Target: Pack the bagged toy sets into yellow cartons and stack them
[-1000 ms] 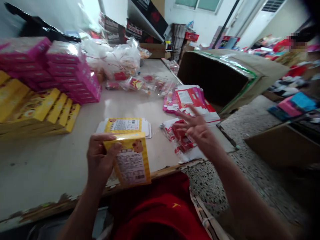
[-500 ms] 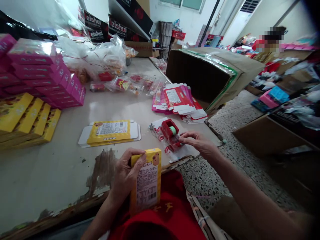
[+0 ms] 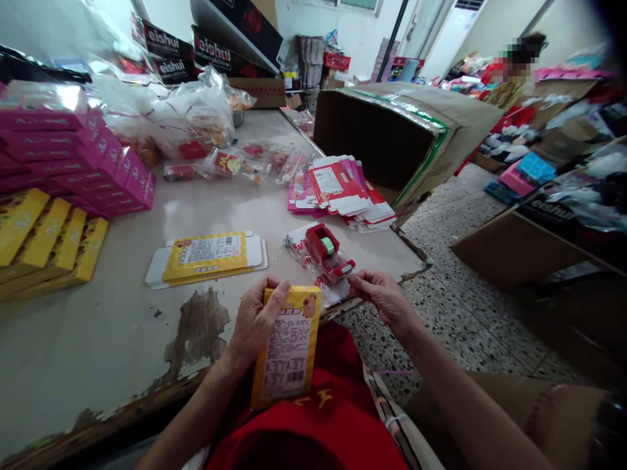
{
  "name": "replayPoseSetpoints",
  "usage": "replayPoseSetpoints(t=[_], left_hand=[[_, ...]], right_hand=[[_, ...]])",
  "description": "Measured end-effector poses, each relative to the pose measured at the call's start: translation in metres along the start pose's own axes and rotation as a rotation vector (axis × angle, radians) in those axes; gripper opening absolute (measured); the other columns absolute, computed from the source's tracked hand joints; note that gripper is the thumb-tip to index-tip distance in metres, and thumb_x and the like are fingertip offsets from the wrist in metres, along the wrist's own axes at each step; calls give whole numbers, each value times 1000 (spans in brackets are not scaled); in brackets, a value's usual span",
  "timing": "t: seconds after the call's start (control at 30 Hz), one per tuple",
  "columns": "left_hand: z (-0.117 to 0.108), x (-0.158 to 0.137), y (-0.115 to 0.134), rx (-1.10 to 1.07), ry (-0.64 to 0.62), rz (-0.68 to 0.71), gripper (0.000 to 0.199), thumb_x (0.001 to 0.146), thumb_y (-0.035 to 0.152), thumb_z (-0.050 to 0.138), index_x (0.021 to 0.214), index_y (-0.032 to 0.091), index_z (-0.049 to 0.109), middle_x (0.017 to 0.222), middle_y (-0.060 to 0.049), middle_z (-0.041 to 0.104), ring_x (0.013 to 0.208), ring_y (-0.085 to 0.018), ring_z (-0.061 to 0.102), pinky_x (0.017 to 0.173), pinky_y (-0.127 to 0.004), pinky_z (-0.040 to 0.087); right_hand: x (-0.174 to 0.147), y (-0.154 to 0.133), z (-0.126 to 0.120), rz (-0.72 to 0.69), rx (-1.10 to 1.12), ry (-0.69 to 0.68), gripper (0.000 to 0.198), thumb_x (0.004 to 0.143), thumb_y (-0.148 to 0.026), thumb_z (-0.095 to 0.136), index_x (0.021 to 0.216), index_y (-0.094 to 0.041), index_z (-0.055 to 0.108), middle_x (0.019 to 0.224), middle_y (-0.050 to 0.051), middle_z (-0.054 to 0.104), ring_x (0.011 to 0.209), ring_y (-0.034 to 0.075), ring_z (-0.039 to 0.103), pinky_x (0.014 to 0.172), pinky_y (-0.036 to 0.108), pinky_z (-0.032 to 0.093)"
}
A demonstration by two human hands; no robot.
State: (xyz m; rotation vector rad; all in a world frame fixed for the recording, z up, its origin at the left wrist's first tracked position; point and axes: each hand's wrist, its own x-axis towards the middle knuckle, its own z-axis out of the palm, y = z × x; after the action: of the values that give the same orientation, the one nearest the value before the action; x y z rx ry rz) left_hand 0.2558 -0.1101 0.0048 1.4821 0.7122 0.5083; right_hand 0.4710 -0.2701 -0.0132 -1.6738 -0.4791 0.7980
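My left hand (image 3: pixel 262 320) grips a yellow printed box (image 3: pixel 289 346) upright against my lap, with its text panel and barcode facing me. The thumb presses on the front near the top edge. My right hand (image 3: pixel 379 297) is closed in a pinch just right of the cutting end of a red tape dispenser (image 3: pixel 328 251). Whatever is between those fingertips is too small or clear to make out. The dispenser holds a roll with a pale green core and rests on a clear printed plastic bag (image 3: pixel 296 245). Left of it lie flattened yellow boxes (image 3: pixel 210 256).
Stacked pink boxes (image 3: pixel 88 156) and yellow boxes (image 3: pixel 53 238) stand at the left. Flattened red and pink boxes (image 3: pixel 337 186) lie near a large open carton (image 3: pixel 450 104). Bagged items (image 3: pixel 235 163) sit farther back. The table's front edge is chipped. A person is in the far right background.
My right hand has drawn back from the tape dispenser, slightly down and toward me, still pinching. The yellow box stays in my left hand. The whole view has shifted a little.
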Motion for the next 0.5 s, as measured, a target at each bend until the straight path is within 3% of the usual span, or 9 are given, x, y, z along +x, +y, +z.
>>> replayPoseSetpoints(t=[0.1,0.17,0.27,0.37,0.43,0.5], left_hand=[[4,0,2,-30,-23,0,40,90,56,68,79,19,54,63,6,52,53,-9,45,47,-18,35],[8,1,2,-77,-55,2,42,89,58,67,79,19,55,64,5,54,53,-10,47,48,-19,36],[15,5,4,-106,-101,-9,48,91,65,60,83,17,62,64,2,60,54,-12,51,49,-21,39],[24,8,8,-66,-149,1,63,92,75,49,87,15,67,65,-1,64,55,-14,54,50,-23,41],[28,9,10,-45,-191,39,70,92,79,43,87,13,67,66,-2,64,57,-13,55,52,-23,41],[31,10,8,-47,-233,79,69,92,79,44,87,14,66,66,0,62,57,-12,53,52,-22,40]], right_hand=[[7,-1,-13,-78,-160,65,36,67,-51,85,60,-21,66,56,-1,63,54,14,50,54,30,40],[1,-14,-25,-116,-229,17,34,71,-48,83,61,-20,66,54,-1,62,53,13,48,53,29,38],[-11,-54,-30,-185,-381,-347,28,85,-45,74,75,-19,72,62,-1,66,57,13,53,55,28,40],[-15,-105,-11,-304,-619,-711,21,92,-36,69,83,-18,75,70,0,67,62,12,55,56,25,39],[-13,-134,10,-391,-889,-825,15,91,-26,69,81,-16,75,69,-1,66,61,11,53,57,25,36],[-10,-154,32,-453,-1179,-856,11,87,-16,69,78,-16,76,66,-1,64,58,10,48,56,26,31]])
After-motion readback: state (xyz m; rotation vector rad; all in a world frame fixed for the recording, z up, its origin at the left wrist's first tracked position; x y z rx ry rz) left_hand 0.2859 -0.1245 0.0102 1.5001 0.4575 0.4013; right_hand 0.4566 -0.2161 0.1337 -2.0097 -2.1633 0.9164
